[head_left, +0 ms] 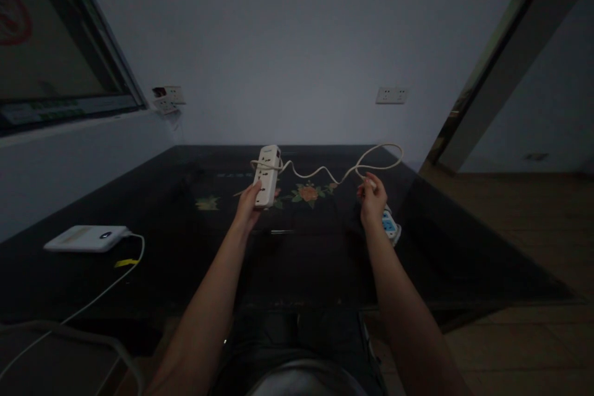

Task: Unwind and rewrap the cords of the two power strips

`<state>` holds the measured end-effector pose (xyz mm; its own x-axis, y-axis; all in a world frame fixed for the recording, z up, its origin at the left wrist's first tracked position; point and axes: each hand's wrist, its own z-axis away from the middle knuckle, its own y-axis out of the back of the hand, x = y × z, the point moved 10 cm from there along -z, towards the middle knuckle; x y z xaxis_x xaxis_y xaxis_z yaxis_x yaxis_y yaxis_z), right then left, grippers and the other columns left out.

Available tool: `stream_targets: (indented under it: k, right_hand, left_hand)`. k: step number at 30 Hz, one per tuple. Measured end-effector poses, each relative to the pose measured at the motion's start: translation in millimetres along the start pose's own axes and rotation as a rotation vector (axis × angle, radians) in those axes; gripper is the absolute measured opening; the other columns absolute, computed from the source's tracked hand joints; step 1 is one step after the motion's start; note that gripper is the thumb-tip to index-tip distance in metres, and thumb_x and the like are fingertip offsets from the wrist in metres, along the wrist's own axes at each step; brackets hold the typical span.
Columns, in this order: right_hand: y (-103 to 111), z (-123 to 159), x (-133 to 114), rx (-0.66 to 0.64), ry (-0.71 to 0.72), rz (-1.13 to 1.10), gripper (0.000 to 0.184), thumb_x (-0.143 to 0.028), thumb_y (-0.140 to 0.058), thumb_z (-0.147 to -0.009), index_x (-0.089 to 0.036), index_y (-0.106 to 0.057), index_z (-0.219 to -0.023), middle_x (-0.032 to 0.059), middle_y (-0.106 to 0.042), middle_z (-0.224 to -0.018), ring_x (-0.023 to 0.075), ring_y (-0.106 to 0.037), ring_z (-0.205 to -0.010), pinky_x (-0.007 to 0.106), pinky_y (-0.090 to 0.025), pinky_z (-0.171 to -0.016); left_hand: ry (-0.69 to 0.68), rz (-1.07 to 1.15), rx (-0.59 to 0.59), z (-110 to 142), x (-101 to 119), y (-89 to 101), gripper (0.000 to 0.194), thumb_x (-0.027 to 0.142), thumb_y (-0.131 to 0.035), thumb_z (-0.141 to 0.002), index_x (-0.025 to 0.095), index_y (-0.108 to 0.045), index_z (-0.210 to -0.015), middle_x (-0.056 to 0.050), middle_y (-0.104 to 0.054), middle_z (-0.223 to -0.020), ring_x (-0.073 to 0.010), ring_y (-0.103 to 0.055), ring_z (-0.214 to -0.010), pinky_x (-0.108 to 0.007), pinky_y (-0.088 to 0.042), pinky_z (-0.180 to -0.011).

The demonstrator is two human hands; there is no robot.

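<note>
Left hand point(248, 204) gripping white power strip point(266, 193); right hand point(373, 201) pinching looped cord point(356, 167)

No word, brand or number can be read. A faint grey mark near the top end of the white power strip point(268, 179) is too small to make out. The flat white device point(83, 239) has a small dark oval with a pale spot — nothing on it is legible. Red curved shapes point(16, 15) show at the window point(69, 43), and green marks point(55, 114) along its lower edge — too blurred to read.
</note>
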<state>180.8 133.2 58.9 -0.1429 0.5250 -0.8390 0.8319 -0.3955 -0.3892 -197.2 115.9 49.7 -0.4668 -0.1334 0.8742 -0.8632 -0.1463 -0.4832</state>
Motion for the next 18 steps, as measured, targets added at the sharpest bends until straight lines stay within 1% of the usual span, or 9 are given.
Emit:
stream_targets:
  k: [2, 4, 7, 9, 11, 14, 16, 18]
  right_hand:
    - [-6, 3, 2, -0.027, 0.009, 0.068, 0.037, -0.040, -0.062, -0.073, -0.019, -0.061, -0.103, -0.0045, -0.053, -0.062, 0.0089, -0.047, -0.052, 0.020, -0.038, -0.048]
    - [-12, 6, 5, -0.065, 0.011, 0.122, 0.037, -0.040, -0.061, -0.073, -0.019, -0.062, -0.103, -0.0039, -0.054, -0.063, 0.0094, -0.047, -0.052, 0.021, -0.038, -0.048]
    - [-23, 10, 8, -0.133, -0.009, 0.148, 0.036, -0.040, -0.061, -0.073, -0.019, -0.062, -0.102, -0.0030, -0.055, -0.064, 0.0104, -0.048, -0.054, 0.022, -0.039, -0.049]
    - [-27, 12, 9, -0.163, -0.018, 0.133, 0.036, -0.040, -0.062, -0.073, -0.019, -0.063, -0.101, -0.0028, -0.055, -0.064, 0.0109, -0.049, -0.055, 0.023, -0.040, -0.050]
    - [-28, 13, 9, -0.173, -0.032, 0.099, 0.035, -0.040, -0.062, -0.073, -0.019, -0.062, -0.101, -0.0028, -0.055, -0.063, 0.0111, -0.050, -0.056, 0.023, -0.041, -0.052]
    - [-28, 12, 9, -0.170, -0.056, 0.021, 0.037, -0.044, -0.062, -0.074, -0.021, -0.061, -0.102, -0.0028, -0.057, -0.065, 0.0108, -0.051, -0.055, 0.024, -0.042, -0.054]
    - [-26, 10, 7, -0.161, -0.052, -0.029, 0.036, -0.045, -0.061, -0.074, -0.022, -0.059, -0.103, -0.0026, -0.058, -0.068, 0.0106, -0.051, -0.056, 0.024, -0.042, -0.055]
    - [-23, 8, 2, -0.146, -0.034, -0.076, 0.035, -0.044, -0.061, -0.075, -0.023, -0.059, -0.103, -0.0025, -0.058, -0.069, 0.0101, -0.052, -0.057, 0.024, -0.042, -0.055]
  left_hand:
    - [0.033, -0.036, -0.096, 7, -3, -15.8, 0.039, 0.030, -0.056, -0.085, 0.009, -0.054, -0.118, -0.012, -0.072, -0.083, -0.0192, -0.070, -0.063, -0.023, -0.054, -0.053]
    - [0.094, -0.096, -0.220, 18, -11, -33.3, 0.039, 0.032, -0.059, -0.083, 0.010, -0.056, -0.116, -0.011, -0.071, -0.081, -0.0176, -0.067, -0.058, -0.023, -0.054, -0.050]
    - [0.221, -0.180, -0.442, 40, -27, -57.6, 0.039, 0.026, -0.062, -0.079, 0.010, -0.058, -0.114, -0.009, -0.070, -0.078, -0.0164, -0.065, -0.056, -0.026, -0.055, -0.052]
    - [0.314, -0.238, -0.590, 56, -36, -69.0, 0.039, 0.022, -0.064, -0.077, 0.011, -0.060, -0.114, -0.010, -0.070, -0.081, -0.0168, -0.064, -0.060, -0.029, -0.056, -0.055]
    - [0.400, -0.307, -0.715, 71, -46, -74.3, 0.038, 0.021, -0.066, -0.075, 0.012, -0.062, -0.112, -0.012, -0.070, -0.088, -0.0175, -0.065, -0.064, -0.029, -0.056, -0.056]
    - [0.512, -0.423, -0.868, 86, -59, -74.2, 0.039, 0.026, -0.070, -0.072, 0.014, -0.065, -0.110, -0.012, -0.070, -0.094, -0.0175, -0.066, -0.067, -0.026, -0.054, -0.055]
    - [0.559, -0.487, -0.923, 89, -67, -70.8, 0.041, 0.029, -0.071, -0.072, 0.015, -0.065, -0.110, -0.011, -0.071, -0.093, -0.0172, -0.066, -0.066, -0.024, -0.053, -0.054]
    - [0.567, -0.528, -0.910, 85, -73, -66.4, 0.041, 0.031, -0.071, -0.072, 0.015, -0.066, -0.109, -0.012, -0.072, -0.091, -0.0177, -0.067, -0.065, -0.023, -0.052, -0.053]
